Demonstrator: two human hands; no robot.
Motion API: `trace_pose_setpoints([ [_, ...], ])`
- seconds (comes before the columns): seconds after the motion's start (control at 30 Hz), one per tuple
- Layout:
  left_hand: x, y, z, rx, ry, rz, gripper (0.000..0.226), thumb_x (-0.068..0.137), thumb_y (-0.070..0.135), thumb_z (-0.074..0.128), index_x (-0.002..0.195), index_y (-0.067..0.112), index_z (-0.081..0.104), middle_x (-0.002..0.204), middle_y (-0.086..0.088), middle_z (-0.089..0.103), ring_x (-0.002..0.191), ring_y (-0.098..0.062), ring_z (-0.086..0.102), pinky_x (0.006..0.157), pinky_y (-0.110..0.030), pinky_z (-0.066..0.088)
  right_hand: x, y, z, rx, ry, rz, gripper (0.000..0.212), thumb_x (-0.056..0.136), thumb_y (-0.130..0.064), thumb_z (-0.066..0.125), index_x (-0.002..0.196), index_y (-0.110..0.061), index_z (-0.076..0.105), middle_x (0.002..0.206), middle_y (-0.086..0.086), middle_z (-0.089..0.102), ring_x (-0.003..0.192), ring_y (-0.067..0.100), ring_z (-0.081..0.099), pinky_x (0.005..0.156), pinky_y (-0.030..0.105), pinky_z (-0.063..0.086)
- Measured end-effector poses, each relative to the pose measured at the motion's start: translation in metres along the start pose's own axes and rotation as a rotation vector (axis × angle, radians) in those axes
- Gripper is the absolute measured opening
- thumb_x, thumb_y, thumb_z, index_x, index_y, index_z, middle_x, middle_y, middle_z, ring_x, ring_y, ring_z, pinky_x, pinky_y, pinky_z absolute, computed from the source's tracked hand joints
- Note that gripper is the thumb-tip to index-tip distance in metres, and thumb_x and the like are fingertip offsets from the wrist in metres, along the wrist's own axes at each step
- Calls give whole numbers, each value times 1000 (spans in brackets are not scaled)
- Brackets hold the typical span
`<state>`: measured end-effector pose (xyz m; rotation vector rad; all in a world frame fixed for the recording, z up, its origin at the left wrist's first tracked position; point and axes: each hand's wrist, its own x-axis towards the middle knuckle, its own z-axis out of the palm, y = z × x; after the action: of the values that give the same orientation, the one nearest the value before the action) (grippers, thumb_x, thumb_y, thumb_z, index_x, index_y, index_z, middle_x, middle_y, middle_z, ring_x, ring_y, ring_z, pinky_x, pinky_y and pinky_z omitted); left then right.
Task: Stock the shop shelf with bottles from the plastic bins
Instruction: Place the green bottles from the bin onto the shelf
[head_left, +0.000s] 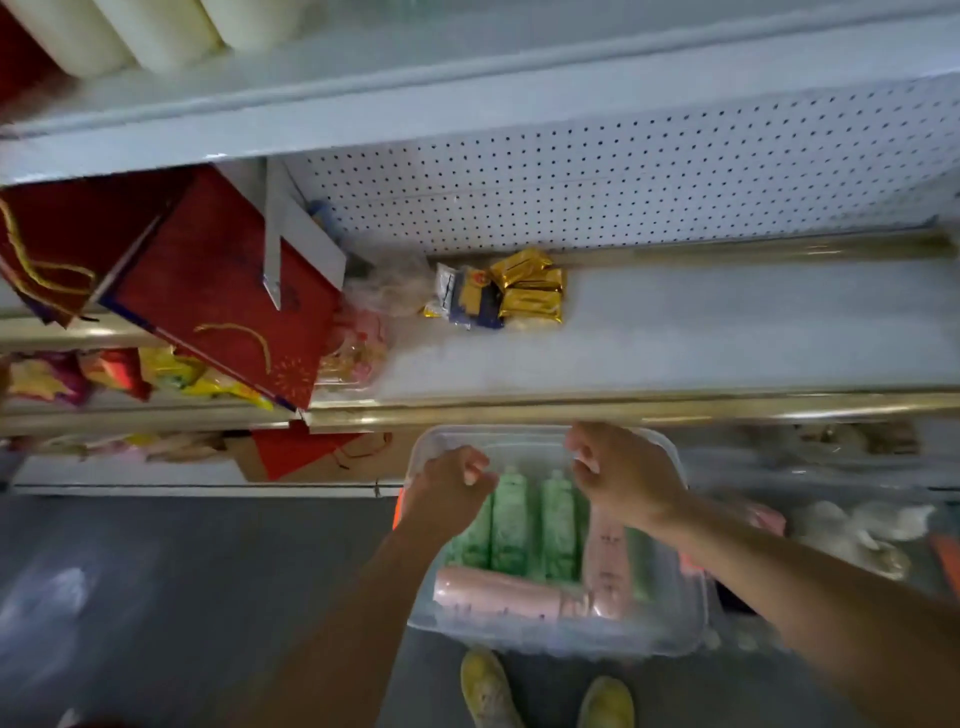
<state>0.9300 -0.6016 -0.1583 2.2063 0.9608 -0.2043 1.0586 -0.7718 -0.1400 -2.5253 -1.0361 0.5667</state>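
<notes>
- Your left hand and right hand hover curled, holding nothing, over the clear plastic bin.
- Grasp one green bottle mid-body, lifting straight toward the white shelf.

Green bottles and pale pink bottles lie in a clear plastic bin on a dark grey floor. The white shelf has a gold front rail and a white back panel dotted with small dark holes, and on it sit shiny gold packets. The red gift bags carry yellow cord handles, and the shoes are yellow.
</notes>
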Motion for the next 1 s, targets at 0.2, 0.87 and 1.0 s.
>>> trace_pose_setpoints([
  [0.2,30,-70,48,13,-149,-129,28,90,32,63,115,19,65,113,0,68,107,-19,63,90,-23,44,15,15,97,107,-175,135,26,94,-21,52,120,-19,57,112,-5,62,109,16,60,75,22,39],
  [0.87,146,-97,145,457,-329,162,48,102,37,33,142,11,35,141,-16,46,133,-29,37,117,-43,19,60,11,256,312,-380,548,58,79,-45,74,115,-6,53,106,6,63,95,22,64,81,33,55],
  [1.0,149,-91,142,443,-317,140,44,101,34,36,136,7,39,132,-18,52,125,-32,44,112,-40,27,63,7,256,345,-327,628,80,71,-44,78,128,1,45,109,9,64,96,26,66,79,35,57],
])
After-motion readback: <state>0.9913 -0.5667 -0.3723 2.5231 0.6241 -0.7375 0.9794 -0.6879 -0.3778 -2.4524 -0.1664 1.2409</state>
